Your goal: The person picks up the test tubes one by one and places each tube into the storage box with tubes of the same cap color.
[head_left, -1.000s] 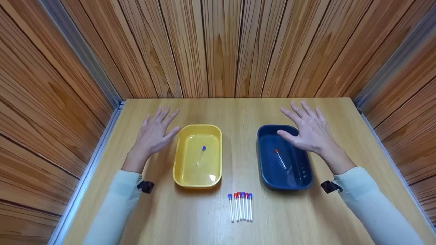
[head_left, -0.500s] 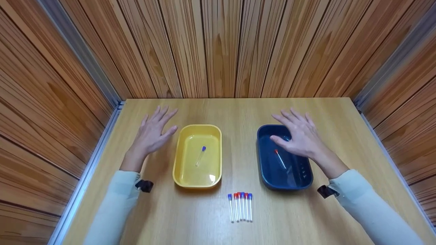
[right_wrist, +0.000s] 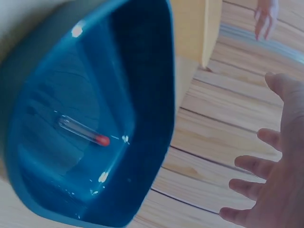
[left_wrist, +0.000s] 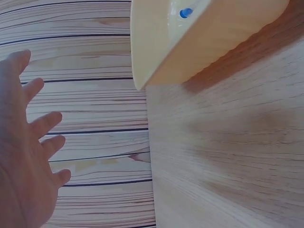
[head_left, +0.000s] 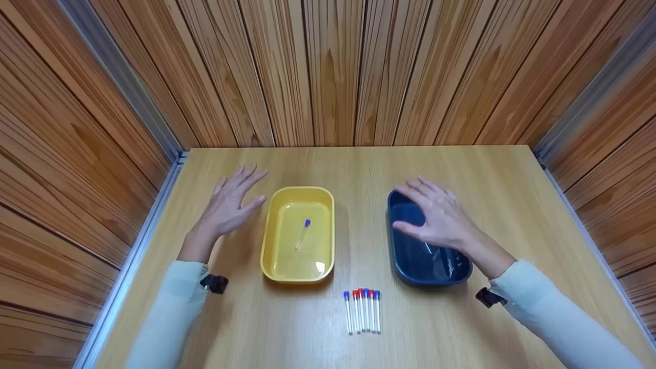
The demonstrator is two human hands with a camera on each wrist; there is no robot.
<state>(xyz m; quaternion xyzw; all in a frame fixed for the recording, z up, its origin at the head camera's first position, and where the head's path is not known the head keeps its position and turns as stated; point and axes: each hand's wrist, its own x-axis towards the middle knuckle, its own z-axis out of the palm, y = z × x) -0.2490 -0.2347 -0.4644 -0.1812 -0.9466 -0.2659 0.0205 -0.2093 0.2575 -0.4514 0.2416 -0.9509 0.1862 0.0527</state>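
Note:
My left hand (head_left: 228, 205), fingers spread and holding nothing, hovers just left of a yellow tray (head_left: 298, 278). In that tray lies a test tube with a blue cap (head_left: 307, 223). Over the dark blue tray (head_left: 430, 280) hangs my right hand (head_left: 435, 215), its fingers extended with nothing in them. It hides the red-capped test tube in the head view, but the right wrist view shows that test tube (right_wrist: 83, 130) on the blue tray's floor. Several test tubes (head_left: 363, 312) with red and blue caps lie in a row on the table, nearer me than both trays.
A light wooden table (head_left: 307, 348) carries everything. Wood-plank walls (head_left: 333, 72) close it in at the back and both sides, with metal rails (head_left: 128, 266) along the side edges. Each sleeve cuff has a small dark wrist camera (head_left: 214, 283).
My right hand has moved left and toward me, over the blue tray, covering the red-capped test tube in the head view. The left hand has shifted only slightly toward me.

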